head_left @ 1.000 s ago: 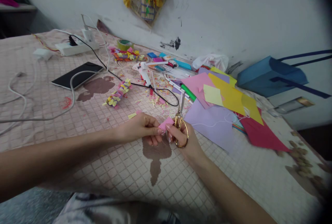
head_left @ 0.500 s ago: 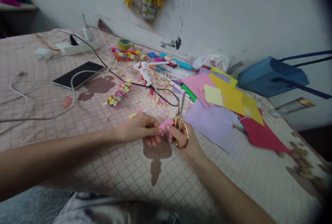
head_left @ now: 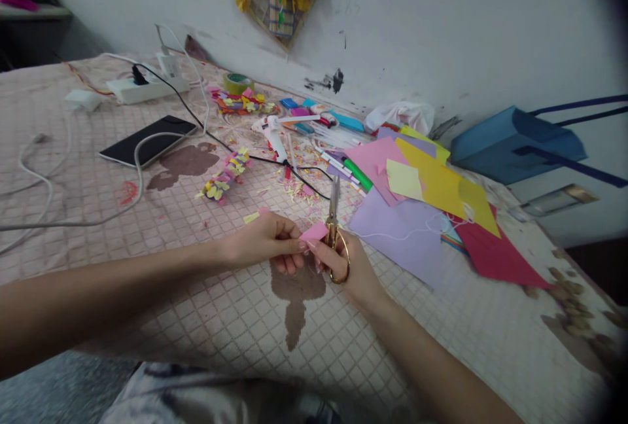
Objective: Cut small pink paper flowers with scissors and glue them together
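My left hand (head_left: 267,244) pinches a small pink paper piece (head_left: 314,233) between thumb and fingers, just above the patterned cloth. My right hand (head_left: 350,267) grips gold-handled scissors (head_left: 335,228), whose blades point away from me and are closed. Its fingertips also touch the pink piece. Both hands meet near the middle of the cloth, over a brown printed shape.
Coloured paper sheets (head_left: 422,195) lie to the right. A glue gun (head_left: 275,136) with a black cord, markers (head_left: 350,172), a phone (head_left: 147,141), a power strip (head_left: 147,89), white cables (head_left: 44,182), paper-scrap strings (head_left: 226,175) and a blue bag (head_left: 520,142) surround the hands.
The scissors have swung slightly left and stand more upright. My left hand still pinches the pink piece in the same place.
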Tool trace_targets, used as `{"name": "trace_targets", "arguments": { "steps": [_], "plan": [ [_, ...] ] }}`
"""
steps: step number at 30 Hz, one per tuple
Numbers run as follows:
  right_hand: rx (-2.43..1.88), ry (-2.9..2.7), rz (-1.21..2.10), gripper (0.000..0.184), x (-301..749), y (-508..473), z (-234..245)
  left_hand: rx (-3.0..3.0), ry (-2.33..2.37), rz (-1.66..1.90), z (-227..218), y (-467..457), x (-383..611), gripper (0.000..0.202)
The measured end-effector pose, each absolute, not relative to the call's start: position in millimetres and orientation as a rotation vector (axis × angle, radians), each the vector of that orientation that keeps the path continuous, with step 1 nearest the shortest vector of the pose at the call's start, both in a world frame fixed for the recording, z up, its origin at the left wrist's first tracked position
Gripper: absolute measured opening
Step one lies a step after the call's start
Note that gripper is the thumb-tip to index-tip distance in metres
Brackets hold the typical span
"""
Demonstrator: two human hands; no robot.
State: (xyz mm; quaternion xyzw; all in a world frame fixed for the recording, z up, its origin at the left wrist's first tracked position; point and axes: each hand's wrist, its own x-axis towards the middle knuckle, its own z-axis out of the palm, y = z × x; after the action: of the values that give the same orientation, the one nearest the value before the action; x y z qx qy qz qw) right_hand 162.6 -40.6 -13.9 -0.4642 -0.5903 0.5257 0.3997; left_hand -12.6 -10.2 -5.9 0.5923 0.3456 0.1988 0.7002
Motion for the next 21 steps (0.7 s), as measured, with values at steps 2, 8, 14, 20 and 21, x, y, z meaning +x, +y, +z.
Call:
{"name": "trace_targets", "arguments": {
  "steps": [2,8,14,20,21],
  "plan": [
    [-1.184,-1.503,1.291,0.024,163.7,-40.4,-14.2,1.276,0.750,0.439,-7.3,-8.8,-12.7,0.026],
    [-1.212,-1.474,1.259,0.023,164.5,-39.7,-15.2,1.222,0.763,0.536,-4.2,-6.5,-12.7,0.026],
    [-1.193,-1.499,1.276,0.024,163.7,-41.1,-13.7,1.290,0.795,0.564,-4.8,-7.3,-12.2,0.025],
    [-1.184,-1.475,1.286,0.024,163.6,-41.1,-14.3,1.265,0.778,0.553,-5.2,-7.7,-12.1,0.022],
    [-1.187,-1.470,1.297,0.024,163.9,-41.0,-13.6,1.229,0.794,0.568,-4.4,-7.1,-12.4,0.022]
  ]
}}
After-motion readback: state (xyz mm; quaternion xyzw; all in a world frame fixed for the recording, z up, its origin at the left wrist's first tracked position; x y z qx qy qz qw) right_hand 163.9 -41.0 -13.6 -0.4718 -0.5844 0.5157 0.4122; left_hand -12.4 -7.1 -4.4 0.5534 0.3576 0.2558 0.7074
